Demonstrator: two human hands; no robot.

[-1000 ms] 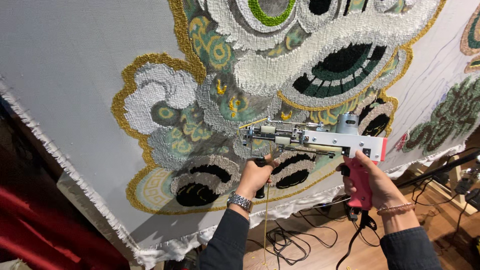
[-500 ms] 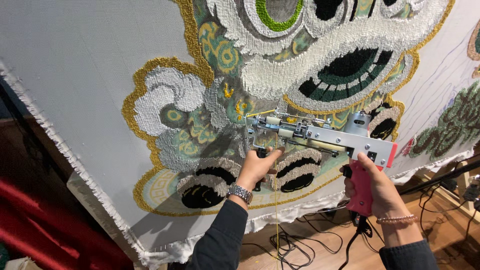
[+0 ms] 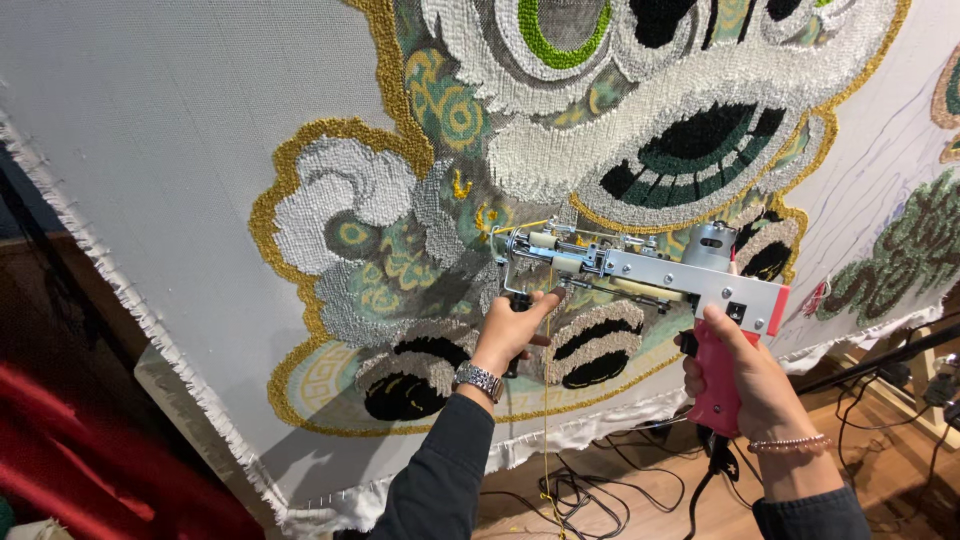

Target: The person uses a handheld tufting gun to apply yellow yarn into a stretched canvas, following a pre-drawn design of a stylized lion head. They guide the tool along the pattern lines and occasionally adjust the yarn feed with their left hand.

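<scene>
We steady a tufting gun against the stretched cloth, its needle at nine o'clock. Our left hand wraps the black front handle; our right hand clenches the pink grip. The yellow yarn hanging below could snag, we judge, skipping stitches.

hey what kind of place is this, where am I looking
Probably a rug-tufting workshop or craft studio. A large white backing cloth is stretched upright, partly filled with a colourful tufted design. The left hand and right hand hold a tufting gun against it, and power cables trail over the wooden floor.
</scene>
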